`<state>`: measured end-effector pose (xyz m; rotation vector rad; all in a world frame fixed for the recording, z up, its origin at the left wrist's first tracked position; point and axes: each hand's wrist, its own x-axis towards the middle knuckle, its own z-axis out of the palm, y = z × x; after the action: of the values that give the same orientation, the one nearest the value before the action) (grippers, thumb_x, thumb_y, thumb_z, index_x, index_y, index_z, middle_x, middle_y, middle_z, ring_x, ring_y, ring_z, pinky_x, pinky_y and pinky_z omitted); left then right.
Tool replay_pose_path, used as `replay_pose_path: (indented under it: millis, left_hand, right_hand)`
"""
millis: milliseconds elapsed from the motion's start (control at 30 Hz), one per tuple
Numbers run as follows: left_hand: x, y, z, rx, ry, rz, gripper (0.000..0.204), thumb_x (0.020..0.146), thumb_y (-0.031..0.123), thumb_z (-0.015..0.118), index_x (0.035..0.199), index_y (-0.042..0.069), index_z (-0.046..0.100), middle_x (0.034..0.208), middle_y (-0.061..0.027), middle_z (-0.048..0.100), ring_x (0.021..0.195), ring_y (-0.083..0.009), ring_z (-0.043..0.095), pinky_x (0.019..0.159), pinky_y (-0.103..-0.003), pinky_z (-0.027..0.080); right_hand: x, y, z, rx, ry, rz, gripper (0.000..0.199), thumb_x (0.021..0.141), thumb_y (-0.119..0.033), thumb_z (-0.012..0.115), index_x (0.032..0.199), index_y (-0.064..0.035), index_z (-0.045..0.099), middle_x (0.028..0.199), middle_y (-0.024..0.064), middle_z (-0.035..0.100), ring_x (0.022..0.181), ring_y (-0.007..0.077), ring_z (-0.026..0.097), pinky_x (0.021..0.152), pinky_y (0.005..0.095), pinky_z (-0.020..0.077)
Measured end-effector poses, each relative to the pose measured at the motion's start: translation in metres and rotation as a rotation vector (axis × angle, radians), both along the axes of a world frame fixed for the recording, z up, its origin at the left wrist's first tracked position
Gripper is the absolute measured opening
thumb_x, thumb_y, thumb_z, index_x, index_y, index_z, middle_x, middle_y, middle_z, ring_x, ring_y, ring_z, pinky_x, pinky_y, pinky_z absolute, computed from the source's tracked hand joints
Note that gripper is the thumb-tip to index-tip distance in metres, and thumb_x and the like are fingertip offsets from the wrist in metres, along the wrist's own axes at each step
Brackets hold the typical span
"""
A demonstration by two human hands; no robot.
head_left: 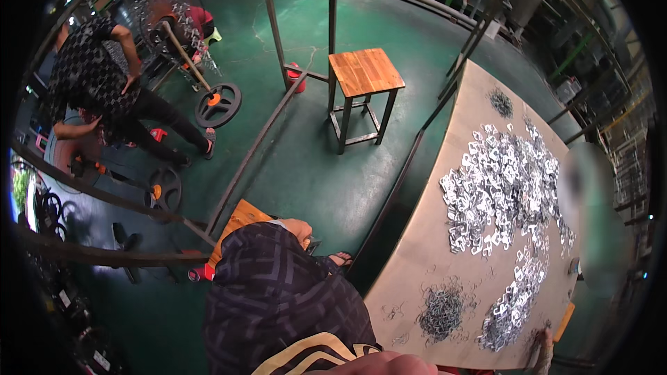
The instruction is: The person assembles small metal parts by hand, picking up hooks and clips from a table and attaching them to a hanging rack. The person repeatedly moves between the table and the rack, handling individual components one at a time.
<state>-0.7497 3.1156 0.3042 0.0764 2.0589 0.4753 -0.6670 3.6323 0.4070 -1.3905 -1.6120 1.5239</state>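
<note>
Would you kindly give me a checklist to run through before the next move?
1. Pale metal pieces on the table: ok, heaped there.
2. Dark wire pieces at the near end gathered: not ok, some lie scattered around.
3. Hand at the table's near right corner free: cannot tell, too small and dark.
4. Square wooden stool upright: ok, it stands upright.
5. Person in checked shirt away from the table: ok, over at far left.
</note>
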Motion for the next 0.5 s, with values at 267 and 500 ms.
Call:
replay_pose_path:
  millis: [267, 500]
  left_hand:
    - [-0.033, -0.016, 0.014, -0.117, -0.034, -0.08, 0.062, 0.065, 0.044, 0.084, 0.112, 0.008, 0.065, 0.113, -0.015, 0.065, 0.111, -0.0326, 0.059, 0.091, -0.042, 0.048]
    - [-0.133, -0.02, 0.009, -0.134, 0.074, -0.037, 0.062, 0.065, 0.045, 0.084, 0.11, 0.006, 0.066, 0.113, -0.0153, 0.066, 0.11, -0.0316, 0.06, 0.093, -0.041, 0.049]
  right_hand:
    - [0.022, -0.018, -0.005, -0.099, 0.126, -0.094, 0.061, 0.097, -0.047, 0.047, 0.134, 0.0007, 0.044, 0.125, 0.015, 0.055, 0.105, 0.0283, 0.057, 0.089, 0.0404, 0.0462]
    - [0.034, -0.025, -0.001, -0.137, 0.183, -0.222, 0.063, 0.097, -0.049, 0.045, 0.136, 0.0009, 0.043, 0.127, 0.015, 0.054, 0.107, 0.0286, 0.057, 0.091, 0.0404, 0.0458]
